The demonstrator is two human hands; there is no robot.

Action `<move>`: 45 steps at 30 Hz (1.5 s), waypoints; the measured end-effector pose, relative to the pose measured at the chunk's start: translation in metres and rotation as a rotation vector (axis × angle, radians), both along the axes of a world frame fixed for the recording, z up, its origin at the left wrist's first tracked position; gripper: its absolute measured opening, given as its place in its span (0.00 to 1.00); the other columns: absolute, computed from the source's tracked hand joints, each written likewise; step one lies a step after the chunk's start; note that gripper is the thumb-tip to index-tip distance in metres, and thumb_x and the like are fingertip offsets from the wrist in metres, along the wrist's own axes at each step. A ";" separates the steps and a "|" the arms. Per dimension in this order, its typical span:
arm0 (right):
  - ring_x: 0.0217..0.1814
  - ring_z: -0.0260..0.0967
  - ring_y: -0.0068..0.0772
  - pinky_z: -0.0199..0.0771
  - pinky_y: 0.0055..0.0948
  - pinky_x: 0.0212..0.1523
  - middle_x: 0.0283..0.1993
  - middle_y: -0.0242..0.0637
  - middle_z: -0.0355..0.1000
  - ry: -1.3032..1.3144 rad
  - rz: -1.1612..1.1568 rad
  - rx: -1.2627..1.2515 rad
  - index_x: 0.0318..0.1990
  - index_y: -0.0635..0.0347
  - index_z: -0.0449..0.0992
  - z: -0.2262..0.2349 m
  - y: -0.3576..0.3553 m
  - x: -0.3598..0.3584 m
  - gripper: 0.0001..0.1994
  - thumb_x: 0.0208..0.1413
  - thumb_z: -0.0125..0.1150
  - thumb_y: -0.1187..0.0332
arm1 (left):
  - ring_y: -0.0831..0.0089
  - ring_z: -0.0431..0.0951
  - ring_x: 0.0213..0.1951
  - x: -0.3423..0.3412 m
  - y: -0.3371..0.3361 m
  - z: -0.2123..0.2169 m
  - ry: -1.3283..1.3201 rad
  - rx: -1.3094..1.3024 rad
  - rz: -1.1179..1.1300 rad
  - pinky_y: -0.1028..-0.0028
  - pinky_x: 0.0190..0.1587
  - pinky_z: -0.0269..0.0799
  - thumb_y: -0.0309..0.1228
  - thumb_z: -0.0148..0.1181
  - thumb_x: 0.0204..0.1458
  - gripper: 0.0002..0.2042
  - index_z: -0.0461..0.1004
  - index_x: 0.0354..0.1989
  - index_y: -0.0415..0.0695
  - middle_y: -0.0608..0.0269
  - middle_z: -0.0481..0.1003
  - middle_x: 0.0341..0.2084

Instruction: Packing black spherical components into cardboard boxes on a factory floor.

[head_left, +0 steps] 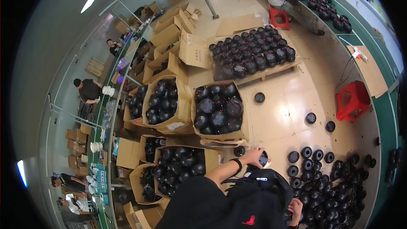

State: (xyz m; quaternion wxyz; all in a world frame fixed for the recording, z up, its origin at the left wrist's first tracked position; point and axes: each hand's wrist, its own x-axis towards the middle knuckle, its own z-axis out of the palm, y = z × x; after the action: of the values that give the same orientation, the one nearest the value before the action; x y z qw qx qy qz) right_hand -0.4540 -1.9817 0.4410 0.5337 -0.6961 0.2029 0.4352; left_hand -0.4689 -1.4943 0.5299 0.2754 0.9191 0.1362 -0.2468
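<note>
My left hand [253,157], with a black band on its wrist, is closed round a small dark smooth object [263,159] with a pale edge. Its kind is hard to make out. A black round part [239,151] lies on the floor just left of that hand. Lower and further right, my right hand [295,207] has its fingers curled in beside my black clothing; whatever they may hold is hidden. Many black round parts [324,193] cover the floor to the right of it.
Open cartons of black round housings [218,110] stand ahead and left. Beyond is a pallet [271,73] stacked with more. Loose parts [259,97] dot the floor. A red stool [352,101] stands by the right-hand green bench [392,118]. Several people work at benches further off.
</note>
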 end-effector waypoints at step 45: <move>0.20 0.74 0.29 0.76 0.27 0.21 0.38 0.47 0.76 -0.045 -0.475 -0.465 0.69 0.54 0.57 -0.298 -0.304 -0.006 0.45 0.46 0.73 0.51 | 0.62 0.80 0.45 0.079 -0.577 -0.454 0.389 -0.662 -0.265 0.68 0.50 0.74 0.36 0.65 0.52 0.37 0.53 0.69 0.43 0.45 0.74 0.49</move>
State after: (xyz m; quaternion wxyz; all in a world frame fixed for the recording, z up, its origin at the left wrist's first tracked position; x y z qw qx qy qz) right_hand -0.4596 -2.2855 0.1427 0.4517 -0.7419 0.4414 0.2252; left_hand -0.3901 -2.0708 0.0755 0.4911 0.7266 -0.0206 -0.4801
